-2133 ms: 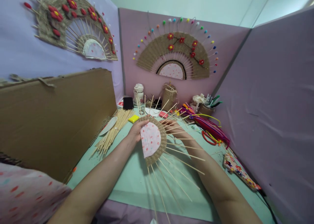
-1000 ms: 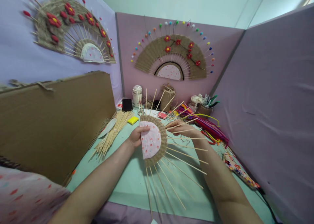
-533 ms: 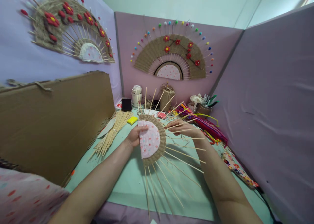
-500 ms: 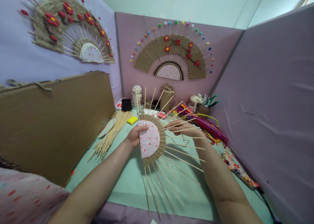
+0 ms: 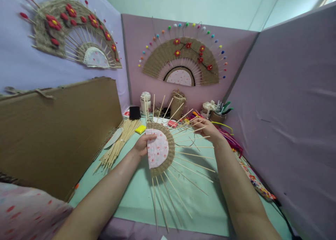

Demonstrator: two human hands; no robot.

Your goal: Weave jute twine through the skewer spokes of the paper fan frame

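My left hand [image 5: 141, 147] grips the flat edge of a half-made fan [image 5: 160, 149], thumb on its pink spotted fabric half-disc. A band of woven jute twine rings the fabric, and bamboo skewers [image 5: 193, 159] spread out from it like rays. The fan is held tilted above the green mat [image 5: 136, 194]. My right hand [image 5: 207, 128] is at the upper right among the skewer tips, fingers pinched on a thin jute twine strand [image 5: 193, 140] that trails back toward the weave.
A skewer bundle [image 5: 119, 142] and a yellow block [image 5: 141, 129] lie left of the fan. A brown cardboard sheet [image 5: 57, 128] leans at the left. Jar [image 5: 145, 101], twine spool [image 5: 177, 105], tool cup [image 5: 219, 114] and pipe cleaners [image 5: 231, 136] stand behind. Finished fans [image 5: 182, 63] hang on the partitions.
My right hand has drawn up and to the right, away from the woven band toward the skewer tips, pulling the twine. The fan has shifted slightly left.
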